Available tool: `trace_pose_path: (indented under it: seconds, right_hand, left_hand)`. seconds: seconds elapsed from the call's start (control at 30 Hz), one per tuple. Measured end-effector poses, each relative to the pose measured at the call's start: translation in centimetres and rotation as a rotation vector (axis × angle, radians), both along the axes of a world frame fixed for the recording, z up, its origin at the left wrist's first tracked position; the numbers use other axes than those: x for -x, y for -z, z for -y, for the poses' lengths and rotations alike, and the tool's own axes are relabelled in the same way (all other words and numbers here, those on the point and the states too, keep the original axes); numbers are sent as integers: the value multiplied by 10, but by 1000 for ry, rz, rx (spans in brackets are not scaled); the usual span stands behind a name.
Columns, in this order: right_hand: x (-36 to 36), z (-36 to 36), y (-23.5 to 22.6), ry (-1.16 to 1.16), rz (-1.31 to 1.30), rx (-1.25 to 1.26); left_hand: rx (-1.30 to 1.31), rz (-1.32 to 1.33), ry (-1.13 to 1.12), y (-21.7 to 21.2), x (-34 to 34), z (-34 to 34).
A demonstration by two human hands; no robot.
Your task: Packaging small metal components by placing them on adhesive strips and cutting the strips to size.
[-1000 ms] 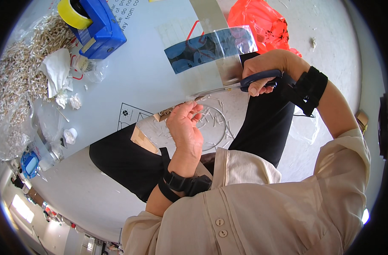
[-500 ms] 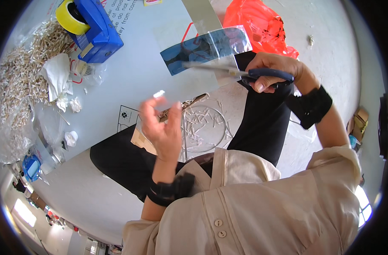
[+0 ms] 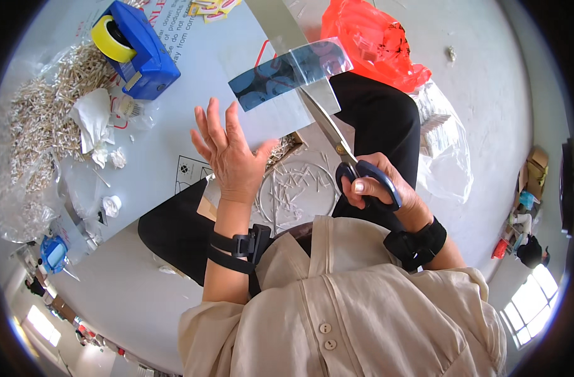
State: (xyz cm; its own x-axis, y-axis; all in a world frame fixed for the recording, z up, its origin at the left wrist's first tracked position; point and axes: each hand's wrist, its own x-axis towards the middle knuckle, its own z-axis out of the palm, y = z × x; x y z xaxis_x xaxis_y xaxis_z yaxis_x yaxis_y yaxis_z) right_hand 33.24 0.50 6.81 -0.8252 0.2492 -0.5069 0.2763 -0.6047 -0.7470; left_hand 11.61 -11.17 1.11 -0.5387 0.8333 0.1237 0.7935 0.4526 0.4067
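Observation:
My right hand point(image 3: 387, 191) grips the dark-blue handles of a pair of scissors point(image 3: 339, 146). The blades look closed and point up and left, their tip by the lower edge of a translucent dark-blue film strip point(image 3: 268, 83). That strip lies on the pale table, with a clearer, shiny part at its right end. Over the table's near edge hovers my left hand point(image 3: 229, 151), fingers spread and nothing in it. Its fingertips are a little below and left of the strip. Below, between my legs, many short white sticks lie in a round clear container point(image 3: 298, 188).
A blue tape dispenser point(image 3: 158, 66) with yellow tape stands at the upper left. Beside it spreads a large heap of cotton swabs point(image 3: 38, 125) in clear plastic, with crumpled white tissue point(image 3: 92, 119). A red plastic bag point(image 3: 375, 47) and a clear bag of packs point(image 3: 441, 138) are at the right.
My right hand has come down and nearer to me, swinging the scissors from nearly level to a steep slant. The left hand has risen and spread; the small white bit at its fingertips is gone from it.

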Motion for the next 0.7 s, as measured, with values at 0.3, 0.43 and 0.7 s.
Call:
trace_pose_path:
  seconds: [0.3, 0.43, 0.7]
  right_hand:
    - [2, 11, -15, -4, 79, -156]
    - [14, 14, -17, -215, 138, -505]
    - [144, 76, 2, -451, 58, -1301]
  left_hand:
    - [-110, 31, -126, -3, 10, -4]
    - [86, 35, -82, -19, -1, 23]
    - [-814, 660, -657, -48, 78, 114]
